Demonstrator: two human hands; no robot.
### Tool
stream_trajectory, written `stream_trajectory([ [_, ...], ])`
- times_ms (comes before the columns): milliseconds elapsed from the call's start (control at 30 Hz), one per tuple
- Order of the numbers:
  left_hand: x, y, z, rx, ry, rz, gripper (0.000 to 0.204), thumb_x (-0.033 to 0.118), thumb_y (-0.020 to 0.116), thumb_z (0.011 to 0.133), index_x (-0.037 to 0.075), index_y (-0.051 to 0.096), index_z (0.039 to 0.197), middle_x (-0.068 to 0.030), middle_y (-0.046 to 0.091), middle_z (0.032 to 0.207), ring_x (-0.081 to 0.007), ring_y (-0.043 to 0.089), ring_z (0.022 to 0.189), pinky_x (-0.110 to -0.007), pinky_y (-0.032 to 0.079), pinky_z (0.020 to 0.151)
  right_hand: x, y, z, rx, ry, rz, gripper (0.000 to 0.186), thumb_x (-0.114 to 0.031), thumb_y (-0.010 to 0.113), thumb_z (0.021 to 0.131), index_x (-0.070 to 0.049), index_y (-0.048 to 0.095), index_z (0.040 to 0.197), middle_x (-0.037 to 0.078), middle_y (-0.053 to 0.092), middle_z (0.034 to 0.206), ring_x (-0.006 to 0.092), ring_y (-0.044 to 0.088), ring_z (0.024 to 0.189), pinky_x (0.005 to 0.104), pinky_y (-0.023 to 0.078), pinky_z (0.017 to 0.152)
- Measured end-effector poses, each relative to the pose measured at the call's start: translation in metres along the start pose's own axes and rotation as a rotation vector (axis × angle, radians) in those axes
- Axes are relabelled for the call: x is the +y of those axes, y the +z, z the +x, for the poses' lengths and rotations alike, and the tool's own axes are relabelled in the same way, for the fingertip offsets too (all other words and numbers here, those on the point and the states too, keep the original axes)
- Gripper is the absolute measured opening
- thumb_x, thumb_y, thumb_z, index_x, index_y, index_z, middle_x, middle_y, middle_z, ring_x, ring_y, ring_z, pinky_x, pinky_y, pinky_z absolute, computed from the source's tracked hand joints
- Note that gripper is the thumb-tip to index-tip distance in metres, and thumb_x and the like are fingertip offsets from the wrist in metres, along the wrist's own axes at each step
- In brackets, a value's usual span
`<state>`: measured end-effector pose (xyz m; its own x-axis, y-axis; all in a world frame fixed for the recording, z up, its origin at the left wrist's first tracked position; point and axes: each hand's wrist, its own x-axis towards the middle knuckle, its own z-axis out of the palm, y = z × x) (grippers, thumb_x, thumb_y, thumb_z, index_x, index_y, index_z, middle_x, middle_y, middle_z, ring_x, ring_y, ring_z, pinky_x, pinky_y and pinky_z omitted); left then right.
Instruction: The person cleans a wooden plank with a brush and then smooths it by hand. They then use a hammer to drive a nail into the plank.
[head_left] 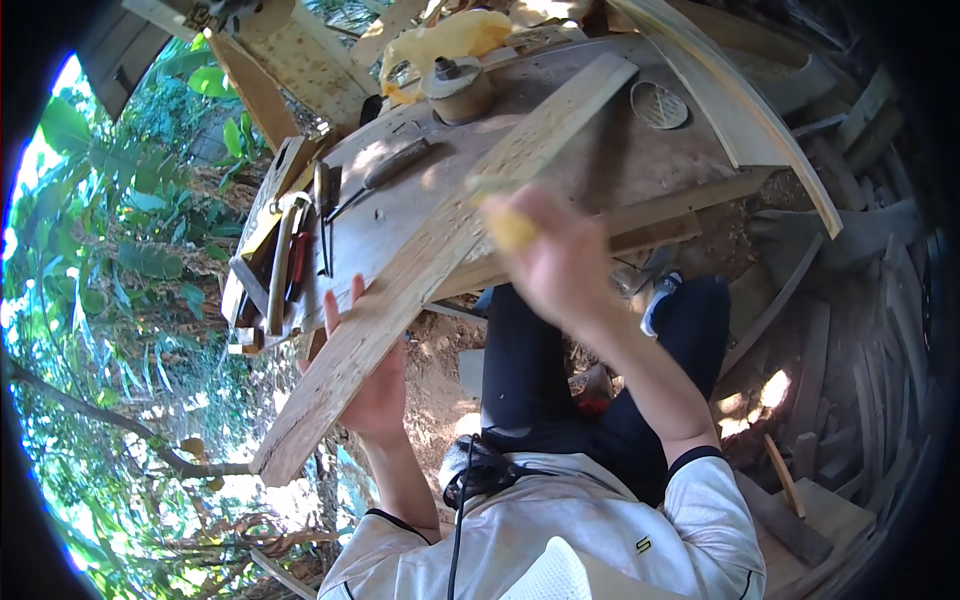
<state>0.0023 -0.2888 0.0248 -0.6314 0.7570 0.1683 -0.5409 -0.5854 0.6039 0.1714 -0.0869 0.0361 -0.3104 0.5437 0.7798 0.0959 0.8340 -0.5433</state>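
A long, pale wooden plank (400, 300) lies diagonally from the workbench (660, 160) out toward my lower left. My left hand (375, 395) holds it from beneath near the lower end, fingers stretched up past its edge and partly hidden by it. My right hand (555, 265), blurred, is closed on a yellow object (515, 228) over the plank's middle; what that object is I cannot tell. A wooden-handled tool (398, 160) and a red-handled tool (298, 260) rest on the bench left of the plank, among other hand tools.
A round container (455, 95), a yellow plastic bag (440, 40) and a small round disc (660, 105) are at the bench's back. Long curved boards (760, 120) overhang its right side. Scrap wood (810, 360) piles at the right. Foliage and a branch (120, 420) are at the left.
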Motion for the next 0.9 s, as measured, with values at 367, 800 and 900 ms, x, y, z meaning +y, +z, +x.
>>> stream_trajectory([
  [367, 0.014, -0.003, 0.000, -0.080, -0.006, -0.043, 0.087, 0.059, 0.054, 0.099, 0.011, 0.022, 0.164, -0.0208, 0.017, 0.170, -0.0343, 0.021, 0.157, -0.054, 0.022, 0.128, 0.092, -0.006, 0.021, -0.164, 0.438, 0.430, 0.040, -0.041, 0.056, 0.107, -0.005, 0.075, 0.106, 0.009, 0.072, 0.073, 0.0127, 0.067, 0.057, 0.0300, 0.052, 0.050],
  [800, 0.069, -0.057, -0.005, 0.060, -0.506, -0.293, 0.099, 0.064, 0.051, 0.097, -0.002, 0.016, 0.162, -0.0546, 0.005, 0.154, -0.0293, 0.068, 0.048, -0.027, 0.045, 0.030, 0.044, -0.007, 0.016, -0.208, 0.086, 0.200, 0.016, -0.017, 0.071, 0.096, -0.015, 0.071, 0.112, 0.005, 0.070, 0.095, 0.0201, 0.070, 0.067, 0.0365, 0.055, 0.058],
  [900, 0.076, -0.072, -0.007, -0.021, -0.648, -0.385, 0.094, 0.051, 0.064, 0.094, -0.008, 0.023, 0.156, -0.0498, 0.029, 0.138, -0.0233, 0.062, 0.046, -0.028, 0.046, 0.033, 0.050, 0.001, 0.019, -0.096, 0.007, 0.036, 0.024, -0.014, 0.073, 0.093, -0.018, 0.069, 0.116, 0.004, 0.067, 0.088, 0.0181, 0.070, 0.067, 0.0333, 0.056, 0.054],
])
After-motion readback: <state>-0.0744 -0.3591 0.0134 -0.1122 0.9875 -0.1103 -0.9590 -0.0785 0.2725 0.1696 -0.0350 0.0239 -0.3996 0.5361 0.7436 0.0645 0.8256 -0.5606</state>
